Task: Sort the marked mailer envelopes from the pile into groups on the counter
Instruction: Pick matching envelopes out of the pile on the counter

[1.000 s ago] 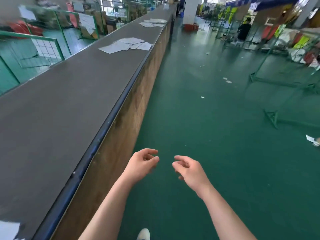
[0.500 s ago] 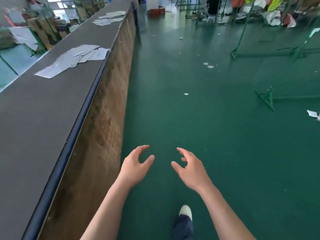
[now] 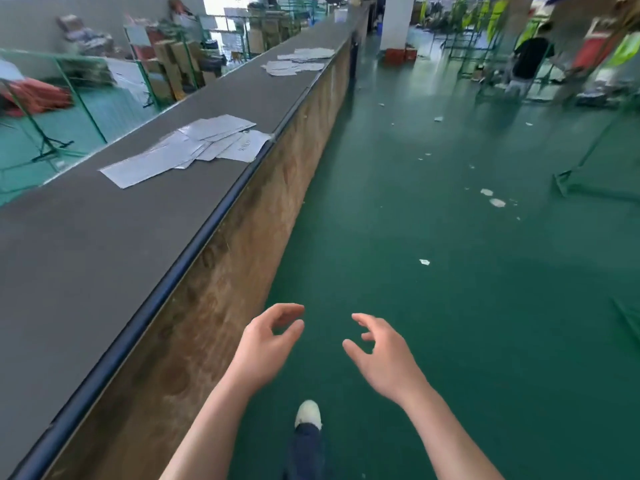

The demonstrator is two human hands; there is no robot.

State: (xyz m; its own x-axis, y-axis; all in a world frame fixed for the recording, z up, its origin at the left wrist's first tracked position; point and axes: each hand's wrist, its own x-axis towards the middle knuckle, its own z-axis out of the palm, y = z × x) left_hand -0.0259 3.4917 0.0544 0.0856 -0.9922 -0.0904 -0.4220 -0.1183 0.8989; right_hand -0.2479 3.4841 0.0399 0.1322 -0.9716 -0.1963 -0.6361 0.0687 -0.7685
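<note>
Left hand [image 3: 266, 344] and right hand [image 3: 384, 355]: loosely spread, holding nothing, beside counter [image 3: 104, 244]. Mailer envelopes [image 3: 194, 147] fanned on it, near front edge. Likely light, floppy, slick; pinch an overhanging corner.

A green floor [image 3: 433, 306], littered with small white scraps [image 3: 497, 202], is seen beside a long grey surface [image 3: 86, 244] faced with worn wood. Green metal racks [image 3: 588, 168] and stacked cardboard boxes [image 3: 173, 64] are ranged around it. A white pillar [image 3: 396, 19] is lit by daylight at the far end.
</note>
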